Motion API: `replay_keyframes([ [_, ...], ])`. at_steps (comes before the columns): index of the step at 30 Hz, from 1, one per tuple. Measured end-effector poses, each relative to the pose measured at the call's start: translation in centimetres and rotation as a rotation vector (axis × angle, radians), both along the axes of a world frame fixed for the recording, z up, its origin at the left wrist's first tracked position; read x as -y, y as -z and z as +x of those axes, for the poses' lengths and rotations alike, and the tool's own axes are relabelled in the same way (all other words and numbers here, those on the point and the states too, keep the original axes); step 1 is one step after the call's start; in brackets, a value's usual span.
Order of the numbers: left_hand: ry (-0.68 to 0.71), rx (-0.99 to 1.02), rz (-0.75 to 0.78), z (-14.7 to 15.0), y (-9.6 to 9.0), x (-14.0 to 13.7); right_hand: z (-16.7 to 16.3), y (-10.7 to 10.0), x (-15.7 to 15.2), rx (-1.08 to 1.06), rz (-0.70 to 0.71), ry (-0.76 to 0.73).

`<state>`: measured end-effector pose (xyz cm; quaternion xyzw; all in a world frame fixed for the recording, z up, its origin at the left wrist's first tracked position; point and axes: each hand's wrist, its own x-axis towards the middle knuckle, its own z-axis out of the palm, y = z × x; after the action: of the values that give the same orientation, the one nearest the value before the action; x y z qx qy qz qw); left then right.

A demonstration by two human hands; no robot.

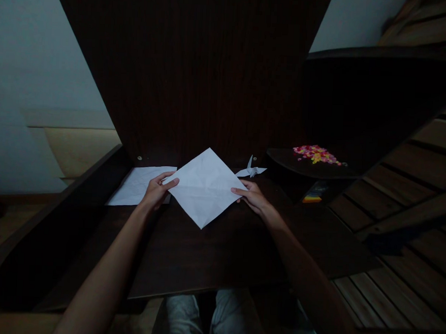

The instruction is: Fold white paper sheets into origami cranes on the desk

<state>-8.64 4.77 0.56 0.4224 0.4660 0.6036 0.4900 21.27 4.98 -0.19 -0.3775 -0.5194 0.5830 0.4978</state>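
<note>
Paper (206,190) is pinched at opposite corners by left hand (157,189) and right hand (254,197), a striped item (312,198) illegible.

The white paper sheet (206,188) is faintly creased; it is held diamond-wise between both hands (156,189).

8 o'clock: left hand (157,190) bare, slender fingers | 4 o'clock: right hand (255,198) bare, likewise slender | 7 o'clock: left forearm (105,270) bare to view's edge, widening toward elbow | 5 o'clock: right forearm (300,259) bare, same taper, dimly lit | 6 o'clock: trousers (182,315) pale grey, creased cloth, both legs partly shadowed
</note>
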Motion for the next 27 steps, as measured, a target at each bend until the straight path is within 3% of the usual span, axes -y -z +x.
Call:
replay_keyframes([
  [5,0.068,-0.027,0.001,-0.7,0.3,-0.1,0.2,0.6,-1.0,-0.183,-0.001,0.197],
  [13,0.272,-0.035,0.043,-0.6,-0.1,0.4,0.6,0.8,-1.6,-0.349,0.125,0.308],
  [19,0.257,-0.152,-0.033,-0.1,-0.3,0.8,0.1,0.6,-1.6,-0.379,0.143,0.341],
  [25,0.699,-0.122,-0.104,0.5,-0.9,1.8,-0.7,0.4,-0.8,-0.356,0.091,0.359],
  [27,0.789,-0.108,-0.15,1.2,-1.0,2.2,-1.2,0.5,-0.5,-0.338,0.09,0.343],
])
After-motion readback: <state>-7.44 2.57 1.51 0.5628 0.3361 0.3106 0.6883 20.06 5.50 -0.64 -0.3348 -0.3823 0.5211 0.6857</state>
